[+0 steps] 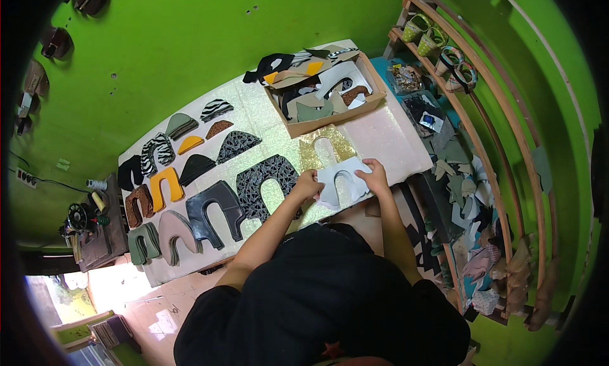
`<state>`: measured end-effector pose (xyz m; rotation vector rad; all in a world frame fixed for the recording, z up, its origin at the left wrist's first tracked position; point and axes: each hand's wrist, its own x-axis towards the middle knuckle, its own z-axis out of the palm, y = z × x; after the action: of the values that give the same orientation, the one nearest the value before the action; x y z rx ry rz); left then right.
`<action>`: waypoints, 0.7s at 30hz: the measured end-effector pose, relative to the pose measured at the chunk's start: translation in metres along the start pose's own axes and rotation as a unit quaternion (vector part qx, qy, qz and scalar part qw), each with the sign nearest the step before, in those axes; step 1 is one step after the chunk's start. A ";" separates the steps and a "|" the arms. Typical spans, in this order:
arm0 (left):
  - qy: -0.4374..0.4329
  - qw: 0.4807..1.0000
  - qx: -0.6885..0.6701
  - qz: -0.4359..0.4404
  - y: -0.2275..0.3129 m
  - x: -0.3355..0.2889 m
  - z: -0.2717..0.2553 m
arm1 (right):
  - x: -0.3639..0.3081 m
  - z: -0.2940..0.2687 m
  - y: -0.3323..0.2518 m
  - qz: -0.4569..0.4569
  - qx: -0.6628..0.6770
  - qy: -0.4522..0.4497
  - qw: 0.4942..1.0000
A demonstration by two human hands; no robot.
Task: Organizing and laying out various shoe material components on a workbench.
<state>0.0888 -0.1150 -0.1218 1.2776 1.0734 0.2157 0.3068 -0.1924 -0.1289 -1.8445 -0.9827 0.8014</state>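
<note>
Between my two hands is a white U-shaped cut-out piece, at the near edge of the table. My left hand closes its fingers on the left side of the piece. My right hand grips its upper right corner. Whether it is one layer or several I cannot tell. Just beyond it lies a gold glittery U-shaped piece, partly covered by the white one. To the left of my left hand rests a black-and-grey patterned U-shaped piece.
An open cardboard box full of cut pieces stands at the table's far side. Stacks of black, yellow and zebra-striped pieces spread leftward on the table. A wooden rack runs along the right wall.
</note>
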 end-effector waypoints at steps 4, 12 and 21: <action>0.050 0.998 -0.025 0.035 -0.007 -0.002 -0.001 | -0.002 0.002 0.000 0.015 0.006 -0.008 1.000; 0.102 0.984 0.137 0.047 0.011 -0.016 0.000 | -0.009 0.003 -0.011 -0.013 -0.097 0.020 0.995; 0.162 0.917 0.352 0.090 0.032 -0.021 -0.007 | -0.026 0.006 -0.035 -0.131 -0.317 0.108 0.933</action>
<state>0.0858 -0.1137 -0.0834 2.0469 1.3810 0.1883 0.2794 -0.2019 -0.0966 -2.2050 -1.4135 0.1039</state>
